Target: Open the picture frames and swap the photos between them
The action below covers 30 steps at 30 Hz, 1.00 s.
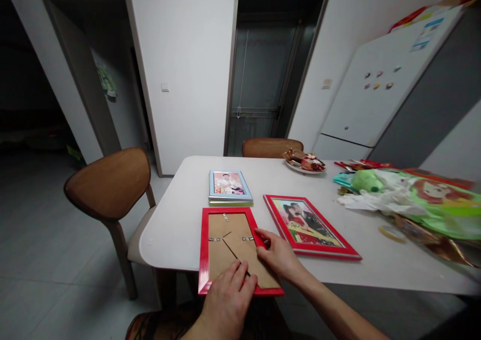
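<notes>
A red picture frame [205, 244] lies face down at the table's near edge, its brown backing board [221, 260] upward. Small metal clips show at the board's top and sides, and a thin dark line runs slantwise across it. My left hand [229, 297] is closed over the lower edge, fingers bent on the board at the line's lower end; what lies beneath them is hidden. At the right edge my right hand [278, 255] grips the frame with thumb and fingers. A second red picture frame [308, 224] lies face up beside it, showing a photo.
Behind the frame, a light blue picture frame [230, 184] rests on a greenish one. A plate [304, 168] with wrapped items stands farther back. Bags and wrappings [421, 189] cover the table's right end, near a tape roll [393, 233]. Wooden chairs [112, 184] stand around the white table [169, 214].
</notes>
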{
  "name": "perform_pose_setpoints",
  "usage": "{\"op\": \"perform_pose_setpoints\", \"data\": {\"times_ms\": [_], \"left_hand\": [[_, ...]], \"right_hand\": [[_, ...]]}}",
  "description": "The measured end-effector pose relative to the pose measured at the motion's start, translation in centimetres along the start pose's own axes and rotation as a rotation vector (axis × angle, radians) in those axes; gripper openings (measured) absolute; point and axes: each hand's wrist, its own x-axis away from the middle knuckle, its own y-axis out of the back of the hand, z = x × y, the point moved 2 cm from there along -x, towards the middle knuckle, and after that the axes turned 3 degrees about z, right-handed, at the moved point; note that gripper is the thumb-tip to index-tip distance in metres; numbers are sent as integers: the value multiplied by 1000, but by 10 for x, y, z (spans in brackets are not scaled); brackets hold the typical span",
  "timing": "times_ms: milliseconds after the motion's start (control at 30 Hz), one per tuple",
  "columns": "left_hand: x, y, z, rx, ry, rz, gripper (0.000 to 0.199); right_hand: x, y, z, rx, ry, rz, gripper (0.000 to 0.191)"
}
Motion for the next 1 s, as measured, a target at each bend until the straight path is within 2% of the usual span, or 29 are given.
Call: {"op": "perform_pose_setpoints", "data": {"times_ms": [100,233,333,433,533,633,700,733,867,933,1000], "left_hand": [[3,8,7,105,31,90,35],[12,26,32,210,162,166,45],[17,34,48,278,213,182,36],[19,34,54,329,232,180,26],[19,31,54,333,228,161,24],[21,27,53,323,215,141,25],[23,25,54,320,208,133,27],[23,24,54,319,206,130,27],[24,23,54,313,210,132,29],[23,24,54,312,223,140,30],[23,25,53,316,234,148,29]], "right_hand": [[1,0,4,201,64,-8,43],[-1,0,15,321,150,6,38],[-9,-3,21,363,186,48,32],[-19,-6,24,390,217,57,25],[-25,-8,23,431,208,26,24],[-20,-8,25,469,217,-5,25],[-10,-7,30,460,290,-6,26],[-4,-7,34,434,354,35,27],[19,-16,51,260,632,356,24],[22,-20,57,237,684,401,21],[21,-24,60,251,683,383,18]]}}
